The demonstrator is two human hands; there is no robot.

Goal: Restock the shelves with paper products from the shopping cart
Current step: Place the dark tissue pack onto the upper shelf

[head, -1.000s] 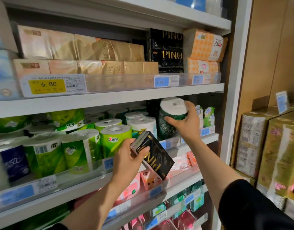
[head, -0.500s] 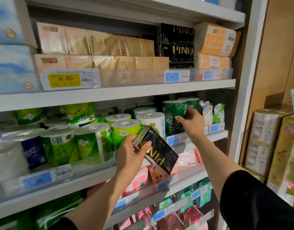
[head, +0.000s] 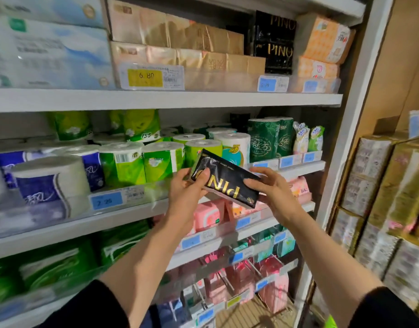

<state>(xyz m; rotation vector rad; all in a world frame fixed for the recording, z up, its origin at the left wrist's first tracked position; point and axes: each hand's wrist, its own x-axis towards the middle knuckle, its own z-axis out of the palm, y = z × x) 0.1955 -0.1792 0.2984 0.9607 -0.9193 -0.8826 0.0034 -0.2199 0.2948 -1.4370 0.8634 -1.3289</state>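
my left hand (head: 183, 195) and right hand (head: 272, 192) both gripped the black pino tissue pack (head: 225, 179); upside-down lettering risked misfacing it.

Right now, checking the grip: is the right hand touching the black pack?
Touching: the head view shows the right hand with fingers curled over the black pack.

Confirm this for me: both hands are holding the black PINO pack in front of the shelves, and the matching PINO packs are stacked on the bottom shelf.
One detail is wrong. The left hand and right hand do hold the black PINO pack in front of the shelves, but the matching PINO packs are stacked on the top stocked shelf, beside the orange packs, not the bottom one. The head view shows it.
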